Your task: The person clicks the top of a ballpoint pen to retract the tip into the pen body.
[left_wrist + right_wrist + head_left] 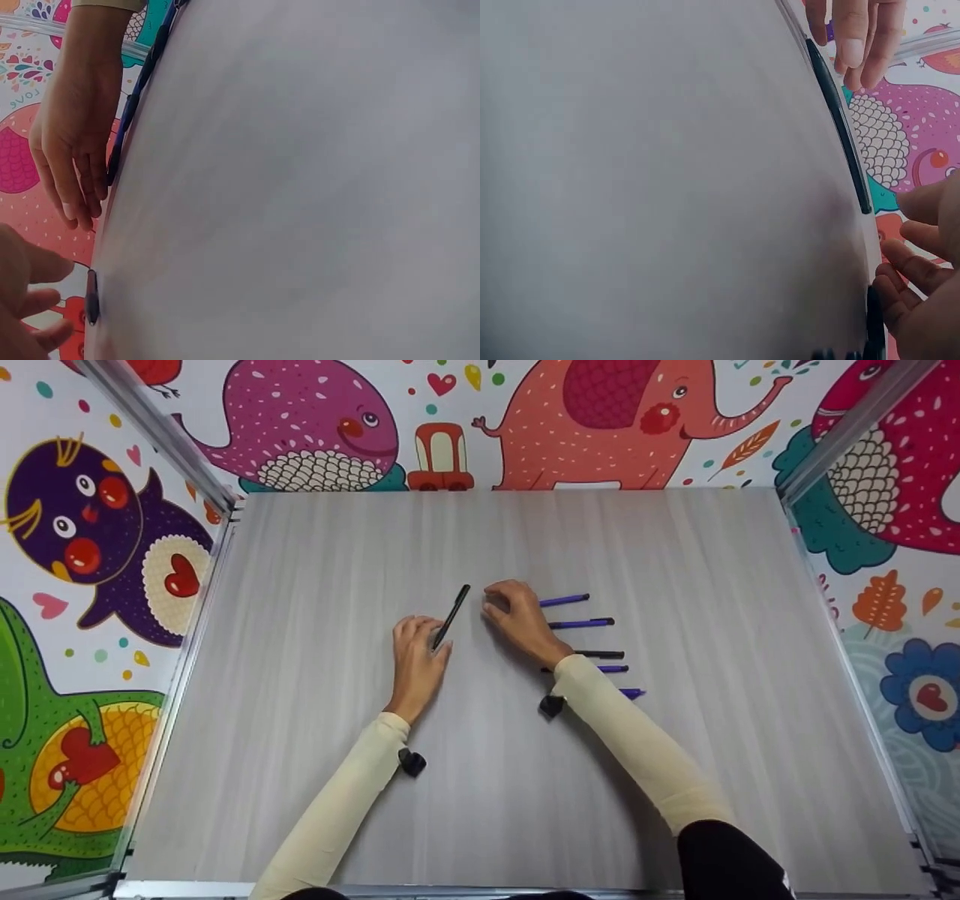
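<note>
A black pen (451,617) lies slanted on the table, its lower end beside my left hand (417,667). That hand's fingers are loosely bent and apart from each other; the right wrist view shows its fingertips (851,52) just over the pen's near end, not wrapped around it. Right of this pen, my right hand (525,619) hovers low with relaxed, slightly curled fingers and nothing visible in them. It partly covers a row of pens, among them a blue pen (566,601), a second blue pen (585,624) and a black one (601,655).
Two more blue pens, an upper one (613,669) and a lower one (632,693), lie partly under the right forearm. The grey wood-grain table (337,555) is framed by metal rails, with cartoon-printed walls behind and at the sides.
</note>
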The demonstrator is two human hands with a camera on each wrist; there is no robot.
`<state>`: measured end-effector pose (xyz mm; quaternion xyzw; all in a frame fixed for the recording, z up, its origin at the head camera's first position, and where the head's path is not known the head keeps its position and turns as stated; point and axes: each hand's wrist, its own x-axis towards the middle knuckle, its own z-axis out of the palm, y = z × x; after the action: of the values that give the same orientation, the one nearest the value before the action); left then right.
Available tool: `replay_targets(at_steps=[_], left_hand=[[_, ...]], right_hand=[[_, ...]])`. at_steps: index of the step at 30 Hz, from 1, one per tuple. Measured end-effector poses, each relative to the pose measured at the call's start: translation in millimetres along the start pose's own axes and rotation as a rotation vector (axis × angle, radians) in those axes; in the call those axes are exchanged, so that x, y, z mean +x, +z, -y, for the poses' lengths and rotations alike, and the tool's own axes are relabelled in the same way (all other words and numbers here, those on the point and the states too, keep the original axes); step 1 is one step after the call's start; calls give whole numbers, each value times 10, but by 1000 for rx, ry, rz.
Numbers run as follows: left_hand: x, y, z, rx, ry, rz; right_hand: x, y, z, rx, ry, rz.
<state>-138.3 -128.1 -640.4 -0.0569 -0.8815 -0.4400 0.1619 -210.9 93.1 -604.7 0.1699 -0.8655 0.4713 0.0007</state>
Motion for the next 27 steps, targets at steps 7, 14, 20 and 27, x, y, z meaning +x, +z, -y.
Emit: replay_targets(at_steps=[7,14,20,27], left_hand=[[-11,-107,-129,35,-29,2],[-29,-176,-182,129,-55,28],[-8,-150,-155,166,-36,37],[28,-124,-142,189,-19,31]], right_hand=[[58,121,42,-18,-21,1],[107,286,-1,-9,-17,-32],[169,356,40,-86,16,-43],[236,361,141,-206,74,10]])
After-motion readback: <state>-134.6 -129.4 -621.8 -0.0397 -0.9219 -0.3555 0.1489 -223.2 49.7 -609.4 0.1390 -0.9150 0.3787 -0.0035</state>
